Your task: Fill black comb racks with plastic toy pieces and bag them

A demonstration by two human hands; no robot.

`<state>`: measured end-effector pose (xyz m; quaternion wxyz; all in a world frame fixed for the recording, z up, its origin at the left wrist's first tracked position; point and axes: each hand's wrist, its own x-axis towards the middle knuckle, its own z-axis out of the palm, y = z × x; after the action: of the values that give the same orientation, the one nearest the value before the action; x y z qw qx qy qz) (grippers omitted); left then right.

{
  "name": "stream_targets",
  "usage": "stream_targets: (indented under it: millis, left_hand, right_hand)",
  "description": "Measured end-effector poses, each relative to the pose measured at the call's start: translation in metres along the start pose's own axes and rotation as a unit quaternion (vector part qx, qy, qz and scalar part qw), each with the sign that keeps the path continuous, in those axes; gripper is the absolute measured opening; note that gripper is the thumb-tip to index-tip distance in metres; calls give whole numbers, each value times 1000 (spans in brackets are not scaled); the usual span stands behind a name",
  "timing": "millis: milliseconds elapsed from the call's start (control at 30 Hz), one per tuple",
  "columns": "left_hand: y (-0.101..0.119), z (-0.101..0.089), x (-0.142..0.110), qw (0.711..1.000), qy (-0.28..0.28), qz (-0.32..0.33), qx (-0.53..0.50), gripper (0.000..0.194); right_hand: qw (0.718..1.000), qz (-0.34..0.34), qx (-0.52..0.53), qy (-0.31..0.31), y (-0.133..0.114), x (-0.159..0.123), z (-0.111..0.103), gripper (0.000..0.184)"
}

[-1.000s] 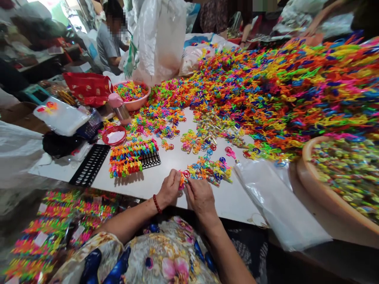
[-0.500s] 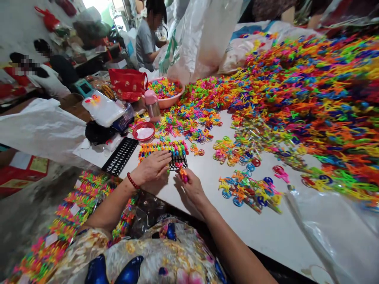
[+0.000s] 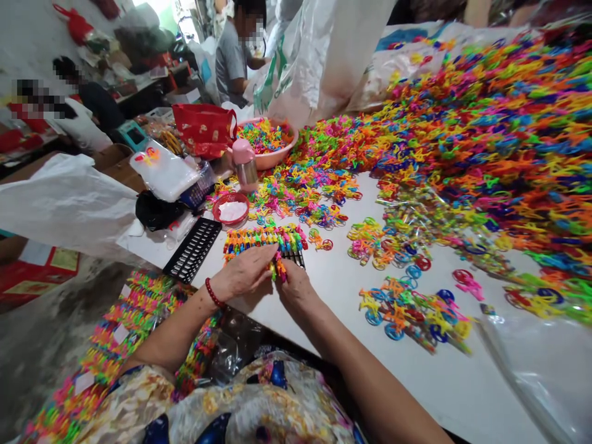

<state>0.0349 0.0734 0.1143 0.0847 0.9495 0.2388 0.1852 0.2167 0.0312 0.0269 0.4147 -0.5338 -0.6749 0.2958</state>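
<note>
My right hand (image 3: 297,285) pinches a small orange and pink plastic toy (image 3: 280,269) at the near edge of a black slotted rack (image 3: 296,256). My left hand (image 3: 250,269) meets it from the other side, its fingers closed around the toy's left part, where a bit of yellow-green plastic shows. Tightly packed rows of similar coloured toys (image 3: 259,237) stand in the rack. Both hands partly cover the rack's front. A red bead bracelet (image 3: 213,292) circles my left wrist.
A second black rack (image 3: 193,250) lies to the left, near a red basket (image 3: 231,211) of white material. Behind stand a pink-lidded flask (image 3: 244,166) and a pink basin (image 3: 272,159). A huge toy heap (image 3: 485,135) covers the right; a clear plastic bag (image 3: 541,364) lies at the table's right.
My left hand has gone from lying flat over the rack to closing at the toy beside my right hand. The view has shifted slightly, moving the table things rightward.
</note>
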Motion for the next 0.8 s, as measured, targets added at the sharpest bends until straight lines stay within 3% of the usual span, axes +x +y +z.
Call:
stream_targets:
  millis: [500,800]
  left_hand:
    - [-1,-2,7,999,-24,10,-42,56]
    - [46,32,34,997,-11,-23,-66,56]
  right_hand:
    - [999,28,19,-39,2,8,-19,14]
    - [998,45,-12,-38,17,-20,-59,12]
